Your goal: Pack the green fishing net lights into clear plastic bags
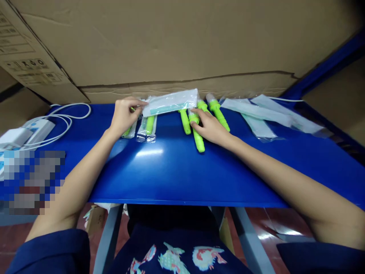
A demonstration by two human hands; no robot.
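Observation:
My left hand (125, 113) pinches the left end of a clear-and-white plastic sleeve (171, 102) with a pale green band, holding it raised above the blue table. Under and beside that hand lie two lime-green sticks in clear sleeves, one of them (149, 125) plainly visible. My right hand (209, 127) has its thumb and forefinger closed on the upper part of a lime-green stick (199, 140) with a ribbed grip. Around it lie more such sticks: one (185, 122) to the left and one with a clear tip (219, 113) to the right.
Several flat white sleeves (259, 110) overlap at the right of the blue table (171, 179). At the left are a white power strip (40, 131), white cables (70, 121) and a blurred-out item (37, 182). A large cardboard sheet (182, 42) stands behind.

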